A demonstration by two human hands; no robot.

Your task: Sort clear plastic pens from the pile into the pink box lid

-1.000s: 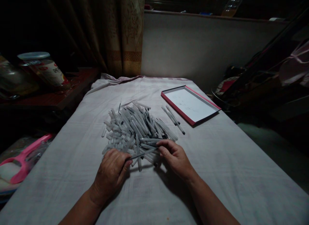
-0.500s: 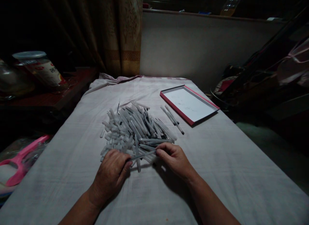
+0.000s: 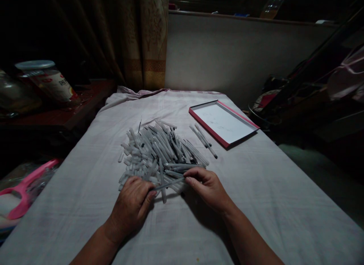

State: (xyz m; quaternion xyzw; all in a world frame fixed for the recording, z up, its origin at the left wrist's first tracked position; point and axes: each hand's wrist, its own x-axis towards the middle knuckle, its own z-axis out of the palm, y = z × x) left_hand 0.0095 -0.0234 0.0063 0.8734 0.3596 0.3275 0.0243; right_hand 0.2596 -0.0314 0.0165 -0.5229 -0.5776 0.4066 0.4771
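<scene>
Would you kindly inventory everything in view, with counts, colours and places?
Cloth: one, whitish, centre
Pen pile: too many to count, whitish and dark, on cloth
Thin rod: one, grey, pile's near edge
Tray: one, red and black rim, white inside, right of pile
Loose pens: about three, whitish with dark ends, between pile and tray
Side table: one, reddish brown, left
Lidded jar: one, clear with pale lid, on side table
Blurred container: one, colour unclear, beside jar
Looped handle: one, pink, lower left
Curtain: one, brown-gold, back
Wall: one, grey, back
Bottle: one, clear and amber, top right
Clutter: uncounted, mostly dark, right
Left hand: one, bare, gripping rod's left end
Right hand: one, bare, gripping rod's right end
</scene>
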